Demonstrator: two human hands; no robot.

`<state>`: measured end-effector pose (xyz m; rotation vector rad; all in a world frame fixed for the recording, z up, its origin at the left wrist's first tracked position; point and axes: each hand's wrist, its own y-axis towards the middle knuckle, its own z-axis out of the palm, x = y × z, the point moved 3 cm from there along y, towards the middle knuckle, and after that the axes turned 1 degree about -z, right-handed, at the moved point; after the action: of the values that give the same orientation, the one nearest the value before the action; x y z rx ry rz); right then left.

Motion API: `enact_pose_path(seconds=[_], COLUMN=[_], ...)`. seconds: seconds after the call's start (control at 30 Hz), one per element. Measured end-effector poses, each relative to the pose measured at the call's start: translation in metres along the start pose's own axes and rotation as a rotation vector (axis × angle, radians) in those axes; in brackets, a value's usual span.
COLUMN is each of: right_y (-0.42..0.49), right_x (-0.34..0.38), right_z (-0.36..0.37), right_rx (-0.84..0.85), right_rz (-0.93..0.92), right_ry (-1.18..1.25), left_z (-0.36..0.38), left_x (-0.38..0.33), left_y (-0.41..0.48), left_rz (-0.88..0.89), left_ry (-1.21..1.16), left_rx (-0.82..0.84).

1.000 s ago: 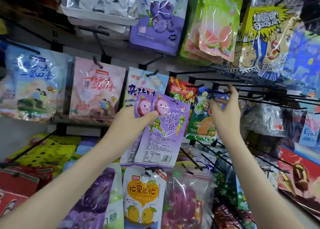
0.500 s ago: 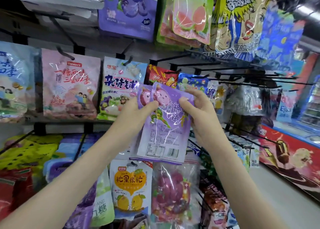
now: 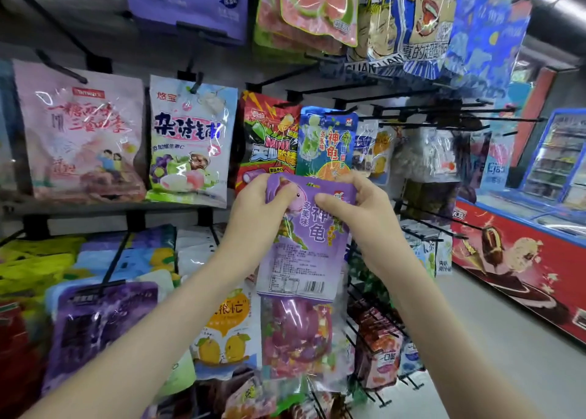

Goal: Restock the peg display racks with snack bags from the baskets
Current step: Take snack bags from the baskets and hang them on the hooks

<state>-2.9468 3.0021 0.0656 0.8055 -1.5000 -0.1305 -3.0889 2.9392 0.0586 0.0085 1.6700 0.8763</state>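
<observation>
I hold a purple snack bag [image 3: 301, 256] upright in front of the peg rack, its back label facing me. My left hand [image 3: 260, 209] grips its top left corner. My right hand [image 3: 358, 209] pinches its top right corner. The bag's top edge sits just below a blue bag [image 3: 326, 142] of the same brand that hangs on a peg. Bare black pegs [image 3: 444, 110] stick out to the right of that blue bag. No basket is in view.
Hanging bags fill the rack: a pink one [image 3: 79, 133], a white-and-green one [image 3: 190, 139], a red one [image 3: 269, 136], a mango one [image 3: 225, 333] below. A red freezer chest [image 3: 523, 253] lines the aisle at right, with grey floor [image 3: 494, 355] between.
My right hand left the pegs at right and took hold of the purple bag's top right corner. Both hands now carry the bag, lower and further right along the rack.
</observation>
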Motion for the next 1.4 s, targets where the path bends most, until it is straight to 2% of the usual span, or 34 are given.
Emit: enact_pose_path(seconds=[0.3,0.4,0.47,0.5,0.6,0.67,0.73,0.8,0.9,0.97,1.03,1.13,1.23,1.4], right_y=[0.010,0.013,0.013,0.013,0.014,0.016,0.019,0.023,0.036,0.050,0.066,0.086,0.100,0.109], right_x=[0.014,0.026,0.034,0.036,0.040,0.045,0.049,0.051,0.056,0.060,0.061,0.060,0.055,0.045], right_z=[-0.006,-0.014,-0.020,-0.020,-0.014,-0.011,-0.013,-0.018,-0.031,-0.045,-0.059,-0.064,-0.053,-0.049], right_rx=[0.118,0.286,0.391,0.432,0.484,0.442,0.400,0.358,0.272,0.141,0.017,-0.082,-0.136,-0.186], right_rz=[-0.035,0.003,0.028,0.025,-0.130,-0.316,-0.415,-0.435,-0.386,-0.351,-0.336,-0.319,-0.324,-0.270], right_ry=[-0.083,0.185,0.405,0.436,0.228,0.032,-0.044,-0.044,0.028,-0.004,-0.066,-0.152,-0.212,-0.183], left_z=[0.000,-0.001,0.001,0.004,0.014,0.018,0.021,0.023,0.014,0.004,0.000,0.008,0.018,0.029], left_x=[0.004,-0.003,-0.011,-0.014,-0.019,-0.018,-0.018,-0.020,-0.032,-0.042,-0.051,-0.051,-0.048,-0.041], left_y=[0.005,0.011,0.013,0.013,0.015,0.018,0.019,0.023,0.030,0.035,0.042,0.047,0.042,0.052], left_rz=[0.005,-0.048,-0.081,-0.089,-0.121,-0.134,-0.135,-0.136,-0.034,0.026,0.026,-0.015,0.166,0.338], left_ry=[-0.024,-0.176,-0.325,-0.380,-0.464,-0.485,-0.494,-0.433,-0.191,-0.153,-0.129,0.118,0.462,0.640], left_rx=[0.101,0.184,0.294,0.358,0.512,0.568,0.612,0.623,0.501,0.407,0.366,0.341,0.277,0.090])
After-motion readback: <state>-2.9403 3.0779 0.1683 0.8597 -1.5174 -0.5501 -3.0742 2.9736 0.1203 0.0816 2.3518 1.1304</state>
